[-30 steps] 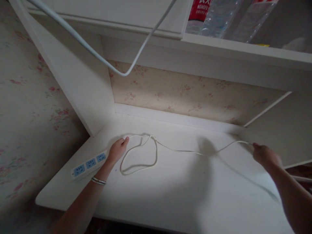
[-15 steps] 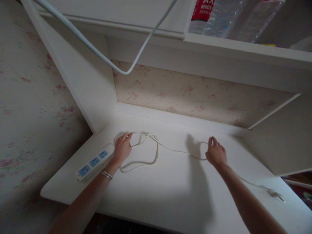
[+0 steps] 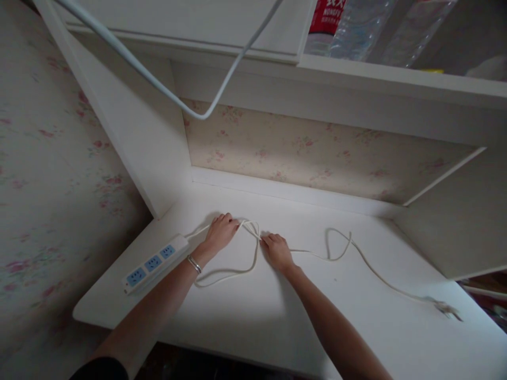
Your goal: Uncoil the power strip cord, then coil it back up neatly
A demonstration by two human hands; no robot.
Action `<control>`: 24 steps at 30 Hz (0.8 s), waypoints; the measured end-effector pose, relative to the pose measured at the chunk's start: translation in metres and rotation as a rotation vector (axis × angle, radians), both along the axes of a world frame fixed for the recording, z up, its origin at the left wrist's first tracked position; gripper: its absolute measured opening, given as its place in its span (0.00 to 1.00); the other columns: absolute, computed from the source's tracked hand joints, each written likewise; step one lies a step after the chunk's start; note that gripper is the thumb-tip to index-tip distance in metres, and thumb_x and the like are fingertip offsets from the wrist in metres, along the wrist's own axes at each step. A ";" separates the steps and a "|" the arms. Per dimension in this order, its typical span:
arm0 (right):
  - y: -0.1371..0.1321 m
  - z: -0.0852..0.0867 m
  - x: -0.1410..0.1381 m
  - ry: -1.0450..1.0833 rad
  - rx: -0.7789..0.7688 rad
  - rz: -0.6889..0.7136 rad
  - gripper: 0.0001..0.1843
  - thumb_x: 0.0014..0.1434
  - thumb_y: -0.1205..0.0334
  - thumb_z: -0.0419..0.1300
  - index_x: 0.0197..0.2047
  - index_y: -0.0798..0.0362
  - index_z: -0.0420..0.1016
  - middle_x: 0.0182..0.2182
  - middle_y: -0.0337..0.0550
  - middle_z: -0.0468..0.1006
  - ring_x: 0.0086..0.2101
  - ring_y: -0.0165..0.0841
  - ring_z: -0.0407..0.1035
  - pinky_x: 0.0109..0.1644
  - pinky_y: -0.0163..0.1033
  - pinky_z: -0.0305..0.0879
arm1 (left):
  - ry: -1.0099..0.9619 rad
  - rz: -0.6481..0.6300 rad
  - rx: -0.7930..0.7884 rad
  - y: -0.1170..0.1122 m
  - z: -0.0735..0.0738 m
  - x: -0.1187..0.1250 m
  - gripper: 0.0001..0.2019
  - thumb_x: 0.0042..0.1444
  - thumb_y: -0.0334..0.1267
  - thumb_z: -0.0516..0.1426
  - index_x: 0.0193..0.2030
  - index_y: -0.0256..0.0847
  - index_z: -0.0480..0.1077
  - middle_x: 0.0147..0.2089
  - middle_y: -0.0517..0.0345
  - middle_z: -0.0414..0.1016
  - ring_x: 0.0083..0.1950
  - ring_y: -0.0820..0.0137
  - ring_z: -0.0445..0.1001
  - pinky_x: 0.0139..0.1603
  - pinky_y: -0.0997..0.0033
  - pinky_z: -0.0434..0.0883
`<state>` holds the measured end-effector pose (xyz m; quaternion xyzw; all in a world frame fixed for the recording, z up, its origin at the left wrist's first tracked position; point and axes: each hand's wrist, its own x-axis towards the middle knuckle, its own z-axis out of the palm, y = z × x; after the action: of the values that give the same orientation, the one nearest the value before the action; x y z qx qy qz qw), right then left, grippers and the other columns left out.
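A white power strip [image 3: 152, 262] with blue socket faces lies on the left of the white desk. Its cream power cord [image 3: 255, 258] leaves the strip's upper end, loops in the middle and trails right to the plug [image 3: 447, 310]. My left hand [image 3: 222, 230] is closed on the cord between the strip and the loop. At the right side of the loop, my right hand [image 3: 277, 249] pinches the cord near where strands cross. Both hands rest low, close to the desk top, and the fingertips partly hide the cord.
A thick pale cable [image 3: 204, 117] hangs across the top of the view. Overhead, a shelf [image 3: 376, 74] holds clear plastic bottles [image 3: 358, 31], one with a red label. Side panels and flowered wallpaper bound the desk [image 3: 253, 322], whose front edge runs along the bottom.
My right hand has moved left from the far stretch of cord to the loop, uncovering a curl in the cord at right. My left hand has shifted right, away from the power strip.
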<state>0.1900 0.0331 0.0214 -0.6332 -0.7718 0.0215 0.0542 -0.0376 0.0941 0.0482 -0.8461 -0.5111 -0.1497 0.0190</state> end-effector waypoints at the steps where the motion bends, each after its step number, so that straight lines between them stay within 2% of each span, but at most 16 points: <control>1: -0.004 0.003 0.005 -0.012 -0.011 0.001 0.20 0.69 0.55 0.39 0.49 0.48 0.70 0.46 0.45 0.75 0.46 0.36 0.68 0.52 0.40 0.58 | -0.001 -0.001 0.002 -0.001 0.002 -0.002 0.13 0.64 0.41 0.48 0.41 0.44 0.73 0.41 0.50 0.70 0.44 0.63 0.68 0.46 0.63 0.62; 6: -0.027 0.029 0.057 -0.097 -0.062 -0.058 0.19 0.69 0.55 0.38 0.51 0.48 0.66 0.45 0.46 0.76 0.36 0.36 0.72 0.38 0.36 0.62 | 0.001 -0.013 -0.007 -0.008 0.009 -0.016 0.15 0.64 0.46 0.47 0.40 0.43 0.72 0.40 0.48 0.72 0.47 0.61 0.68 0.49 0.61 0.61; 9: -0.035 0.045 0.100 -0.230 -0.078 -0.081 0.17 0.68 0.56 0.39 0.53 0.45 0.64 0.46 0.45 0.76 0.36 0.37 0.73 0.36 0.36 0.61 | 0.004 -0.018 -0.030 -0.006 0.011 -0.024 0.15 0.64 0.46 0.47 0.40 0.43 0.71 0.39 0.48 0.74 0.47 0.61 0.69 0.49 0.61 0.61; 11: -0.039 0.052 0.130 -0.290 -0.078 -0.147 0.18 0.68 0.55 0.39 0.54 0.45 0.64 0.46 0.46 0.76 0.35 0.37 0.73 0.36 0.38 0.61 | 0.015 0.020 -0.024 -0.002 0.013 -0.031 0.15 0.65 0.45 0.46 0.41 0.42 0.71 0.38 0.47 0.74 0.45 0.61 0.70 0.48 0.61 0.61; 17: -0.050 0.057 0.207 -0.337 -0.125 -0.406 0.22 0.68 0.50 0.36 0.54 0.44 0.64 0.49 0.49 0.76 0.36 0.44 0.74 0.37 0.44 0.63 | 0.023 0.088 -0.012 0.014 0.017 -0.049 0.16 0.65 0.46 0.45 0.38 0.41 0.69 0.37 0.48 0.75 0.43 0.62 0.71 0.46 0.64 0.62; 20: -0.061 0.059 0.241 -0.305 -0.131 -0.585 0.27 0.67 0.46 0.33 0.54 0.46 0.65 0.45 0.55 0.77 0.37 0.47 0.74 0.37 0.47 0.62 | 0.002 0.170 0.001 0.021 0.019 -0.062 0.17 0.66 0.45 0.42 0.40 0.40 0.68 0.38 0.46 0.75 0.42 0.60 0.72 0.43 0.64 0.62; 22: -0.068 0.059 0.260 -0.282 -0.146 -0.697 0.29 0.66 0.44 0.32 0.53 0.47 0.66 0.44 0.59 0.77 0.37 0.48 0.73 0.36 0.47 0.62 | -0.011 0.236 0.002 0.026 0.021 -0.070 0.17 0.66 0.43 0.42 0.40 0.38 0.68 0.36 0.45 0.74 0.41 0.59 0.72 0.40 0.65 0.63; 24: -0.071 0.057 0.268 -0.264 -0.155 -0.733 0.31 0.65 0.43 0.32 0.53 0.47 0.67 0.44 0.60 0.77 0.38 0.49 0.73 0.36 0.48 0.62 | -0.023 0.262 0.000 0.031 0.022 -0.073 0.16 0.66 0.43 0.42 0.41 0.39 0.67 0.36 0.46 0.75 0.41 0.60 0.72 0.40 0.66 0.63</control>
<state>0.4578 -0.0381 0.0788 -0.8663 -0.4909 -0.0228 -0.0894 -0.1101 0.1250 0.0699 -0.7703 -0.6176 -0.1556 0.0324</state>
